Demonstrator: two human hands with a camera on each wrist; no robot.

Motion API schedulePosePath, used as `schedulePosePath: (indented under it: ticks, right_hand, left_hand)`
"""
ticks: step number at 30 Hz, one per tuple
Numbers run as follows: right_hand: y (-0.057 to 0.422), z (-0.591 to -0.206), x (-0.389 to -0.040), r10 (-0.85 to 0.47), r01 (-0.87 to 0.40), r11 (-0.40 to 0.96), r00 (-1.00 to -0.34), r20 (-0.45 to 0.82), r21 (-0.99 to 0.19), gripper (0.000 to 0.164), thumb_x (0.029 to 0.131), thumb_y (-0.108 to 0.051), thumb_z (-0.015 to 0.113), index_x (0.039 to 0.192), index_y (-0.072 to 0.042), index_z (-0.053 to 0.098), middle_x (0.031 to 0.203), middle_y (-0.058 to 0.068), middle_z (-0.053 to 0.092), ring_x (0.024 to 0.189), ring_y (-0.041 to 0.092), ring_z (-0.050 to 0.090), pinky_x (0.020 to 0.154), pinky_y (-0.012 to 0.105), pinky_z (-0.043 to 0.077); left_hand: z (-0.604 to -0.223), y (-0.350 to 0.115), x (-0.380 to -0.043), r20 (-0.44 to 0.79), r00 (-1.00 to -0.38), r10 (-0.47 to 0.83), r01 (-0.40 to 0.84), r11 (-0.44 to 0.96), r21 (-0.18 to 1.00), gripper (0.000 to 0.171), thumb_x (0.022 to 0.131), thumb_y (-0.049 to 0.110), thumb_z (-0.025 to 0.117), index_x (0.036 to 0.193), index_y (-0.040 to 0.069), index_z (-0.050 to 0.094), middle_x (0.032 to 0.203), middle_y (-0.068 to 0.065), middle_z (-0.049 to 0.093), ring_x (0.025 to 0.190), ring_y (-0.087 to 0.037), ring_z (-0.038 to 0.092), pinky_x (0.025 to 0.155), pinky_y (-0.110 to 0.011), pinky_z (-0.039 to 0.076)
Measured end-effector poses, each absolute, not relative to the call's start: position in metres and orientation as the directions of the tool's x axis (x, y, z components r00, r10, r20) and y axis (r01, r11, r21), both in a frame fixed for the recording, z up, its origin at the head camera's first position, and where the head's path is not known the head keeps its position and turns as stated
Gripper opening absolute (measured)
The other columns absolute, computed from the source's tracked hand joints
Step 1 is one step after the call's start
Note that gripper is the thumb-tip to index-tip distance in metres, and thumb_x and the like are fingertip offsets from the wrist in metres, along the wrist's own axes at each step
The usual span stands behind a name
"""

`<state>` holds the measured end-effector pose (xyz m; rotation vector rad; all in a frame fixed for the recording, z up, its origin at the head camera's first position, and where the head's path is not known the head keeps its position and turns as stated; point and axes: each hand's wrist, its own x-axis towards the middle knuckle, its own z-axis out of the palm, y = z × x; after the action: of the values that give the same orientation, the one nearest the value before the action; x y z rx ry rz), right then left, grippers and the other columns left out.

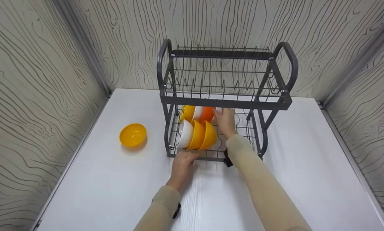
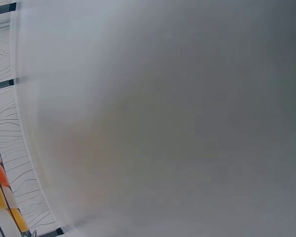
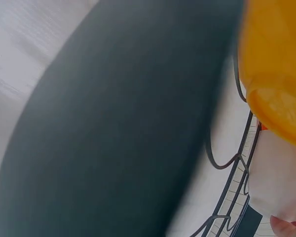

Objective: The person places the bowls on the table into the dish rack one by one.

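My right hand (image 1: 225, 122) reaches under the upper tier of the dark dish rack (image 1: 225, 102) and grips a white bowl (image 3: 275, 175) at the right end of the back row. Fingertips show at that bowl's edge in the right wrist view. Left of it in the row stand an orange bowl (image 1: 208, 113), another white one and a yellow bowl (image 1: 187, 113). The front row has a white bowl (image 1: 185, 134) and two yellow bowls (image 1: 209, 136), all tipped on their sides. My left hand (image 1: 182, 167) rests at the rack's lower front rail, fingers loosely bent, holding nothing.
A single yellow bowl (image 1: 133, 135) sits upright on the white table (image 1: 99, 179), left of the rack. The rack's upper wire tier (image 1: 222, 72) overhangs the bowls. Wood-patterned panels (image 1: 127, 41) enclose the table at the back and both sides.
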<state>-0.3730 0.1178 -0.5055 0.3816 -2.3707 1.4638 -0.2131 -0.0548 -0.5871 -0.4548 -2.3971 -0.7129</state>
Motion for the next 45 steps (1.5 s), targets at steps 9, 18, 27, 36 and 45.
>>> schedulePosePath:
  ticks: [9, 18, 27, 36, 45]
  right_hand:
    - [0.118, -0.505, -0.37, -0.047, -0.334, 0.439, -0.935, 0.35, -0.834, 0.045, 0.091, -0.016, 0.057, 0.134, -0.019, 0.045, 0.139, 0.005, 0.045, 0.134, 0.017, 0.036, 0.113, 0.033, 0.028]
    - [0.119, -0.507, -0.371, -0.054, -0.357, 0.391, -0.929, 0.365, -0.849, 0.047, 0.09, -0.014, 0.059, 0.133, -0.019, 0.043, 0.141, 0.0, 0.043, 0.136, 0.013, 0.032, 0.114, 0.032, 0.026]
    - [0.12, -0.507, -0.368, -0.063, -0.319, 0.389, -0.945, 0.32, -0.864, 0.049, 0.092, -0.018, 0.055, 0.138, -0.023, 0.038, 0.144, -0.001, 0.038, 0.138, 0.015, 0.03, 0.115, 0.035, 0.026]
    - [0.12, -0.507, -0.366, -0.049, -0.272, 0.458, -0.958, 0.282, -0.846, 0.05, 0.092, -0.022, 0.055, 0.139, -0.017, 0.037, 0.14, 0.007, 0.041, 0.13, 0.021, 0.04, 0.109, 0.036, 0.036]
    - [0.124, -0.51, -0.36, -0.093, -0.271, 0.483, -0.962, 0.258, -0.833, 0.059, 0.092, -0.027, 0.056, 0.144, -0.027, 0.029, 0.146, 0.003, 0.037, 0.131, 0.022, 0.038, 0.109, 0.039, 0.035]
  left_hand:
    - [-0.587, -0.055, -0.213, 0.619, -0.769, 0.157, 0.464, 0.804, 0.372, 0.024, 0.078, -0.001, 0.06, 0.089, 0.017, 0.07, 0.076, 0.008, 0.064, 0.076, -0.01, 0.054, 0.072, -0.022, 0.044]
    - [-0.585, -0.054, -0.213, 0.653, -0.742, 0.156, 0.483, 0.799, 0.359, 0.022, 0.077, 0.0, 0.064, 0.087, 0.018, 0.07, 0.074, 0.008, 0.063, 0.075, -0.009, 0.054, 0.07, -0.021, 0.044]
    - [-0.586, -0.054, -0.213, 0.641, -0.752, 0.154, 0.479, 0.796, 0.37, 0.021, 0.077, 0.0, 0.062, 0.088, 0.017, 0.071, 0.071, 0.007, 0.06, 0.073, -0.009, 0.051, 0.069, -0.021, 0.043]
    - [-0.585, -0.054, -0.214, 0.635, -0.757, 0.155, 0.482, 0.789, 0.381, 0.021, 0.079, 0.0, 0.062, 0.09, 0.015, 0.071, 0.078, 0.006, 0.064, 0.076, -0.01, 0.053, 0.071, -0.022, 0.044]
    - [-0.588, -0.055, -0.214, 0.677, -0.717, 0.168, 0.505, 0.795, 0.337, 0.023, 0.076, -0.002, 0.063, 0.088, 0.016, 0.07, 0.075, 0.008, 0.063, 0.074, -0.009, 0.054, 0.07, -0.021, 0.043]
